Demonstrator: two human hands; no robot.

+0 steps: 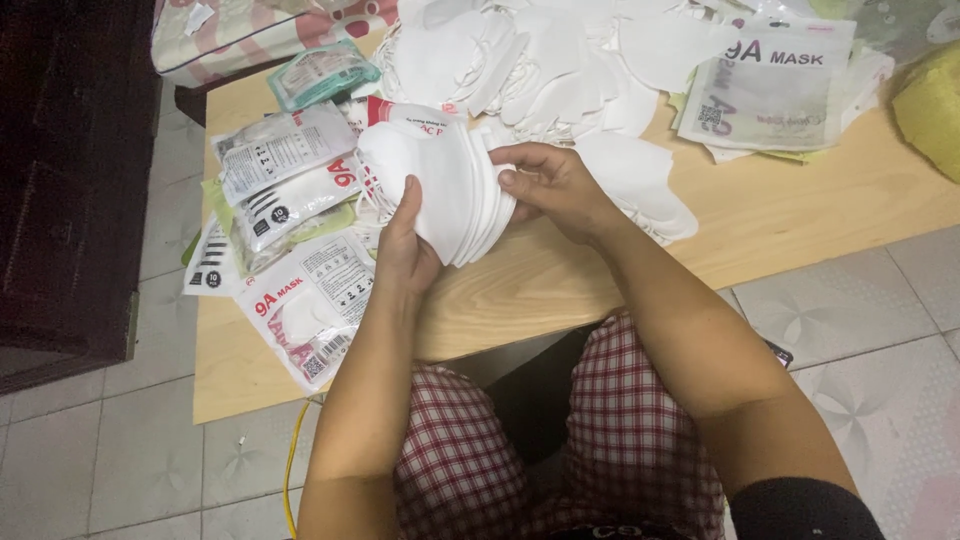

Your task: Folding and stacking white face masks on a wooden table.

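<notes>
Between both hands [405, 250] [555, 185], soft white folded masks [445, 195] fan out.

Head camera looks steeply down, close over the low wooden board [800, 215].

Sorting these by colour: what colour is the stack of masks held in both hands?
White, seen in the head view: stack of masks.

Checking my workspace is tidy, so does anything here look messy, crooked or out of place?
Yes. Sealed mask packets lie askew, overlapping and hanging off the wooden board's left edge over the floor. Loose white masks sit in an untidy heap at the back. The stack of masks held by both hands looks even.
</notes>
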